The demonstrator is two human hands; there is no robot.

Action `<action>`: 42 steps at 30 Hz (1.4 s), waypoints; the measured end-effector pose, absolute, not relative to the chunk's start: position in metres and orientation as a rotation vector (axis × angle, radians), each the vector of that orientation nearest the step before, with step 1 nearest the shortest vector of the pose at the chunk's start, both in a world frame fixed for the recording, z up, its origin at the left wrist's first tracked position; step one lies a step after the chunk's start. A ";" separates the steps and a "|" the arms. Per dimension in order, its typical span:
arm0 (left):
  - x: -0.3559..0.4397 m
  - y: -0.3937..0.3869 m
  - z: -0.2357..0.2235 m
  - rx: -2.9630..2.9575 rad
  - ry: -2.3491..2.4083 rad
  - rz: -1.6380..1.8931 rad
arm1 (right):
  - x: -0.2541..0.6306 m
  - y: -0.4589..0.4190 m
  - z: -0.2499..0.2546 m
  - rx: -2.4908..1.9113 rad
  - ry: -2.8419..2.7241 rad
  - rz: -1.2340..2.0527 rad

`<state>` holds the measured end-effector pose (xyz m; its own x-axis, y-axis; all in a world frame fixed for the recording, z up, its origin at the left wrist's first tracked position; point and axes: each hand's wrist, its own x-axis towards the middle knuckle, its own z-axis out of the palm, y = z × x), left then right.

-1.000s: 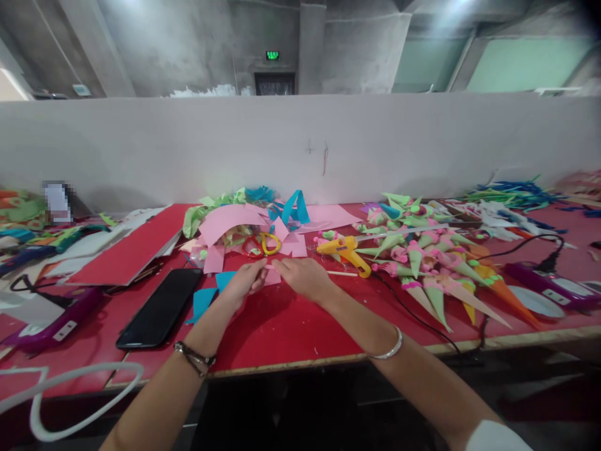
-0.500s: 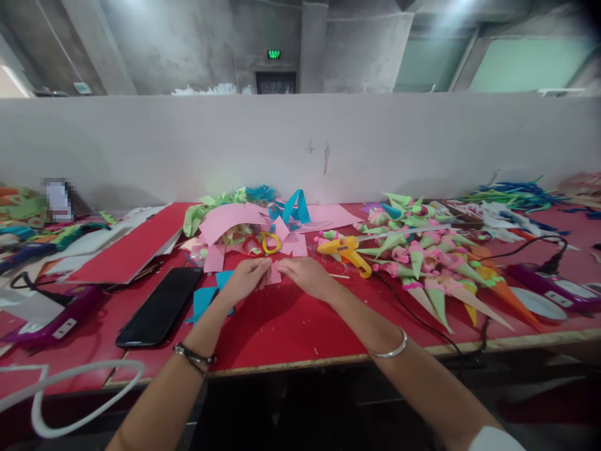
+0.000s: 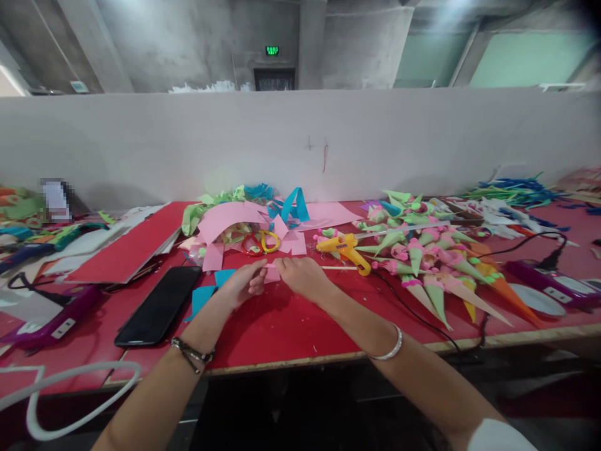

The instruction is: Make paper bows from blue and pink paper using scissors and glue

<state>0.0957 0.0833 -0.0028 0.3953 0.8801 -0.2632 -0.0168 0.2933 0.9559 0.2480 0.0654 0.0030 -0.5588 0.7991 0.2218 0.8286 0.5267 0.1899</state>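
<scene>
Close together over the red table (image 3: 300,332), my two hands work at a small piece of pink paper (image 3: 272,274). My left hand (image 3: 241,285) pinches the paper's left side, its other fingers curled. Bent over the right side is my right hand (image 3: 303,277), fingers closed. A thin pale stick (image 3: 339,268) comes out from beneath the right hand and points level toward the yellow glue gun (image 3: 346,248); its inner end is hidden by the fingers. Blue paper pieces (image 3: 203,302) lie beside my left wrist.
A black phone (image 3: 158,307) lies to the left. Yellow and red-handled scissors (image 3: 263,242) rest among pink sheets (image 3: 232,219). Right of the glue gun are piled paper cones (image 3: 416,257). Purple power strips (image 3: 59,319) sit at both sides, with a black cord (image 3: 417,313) by the table edge.
The stick has swung level and now shows longer beside my right hand. My left hand's fingers have opened out a little while the pinch stays near the pink paper.
</scene>
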 end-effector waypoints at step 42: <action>0.076 0.099 -0.010 1.878 1.691 1.017 | 0.262 0.081 -0.011 -1.574 -2.154 0.091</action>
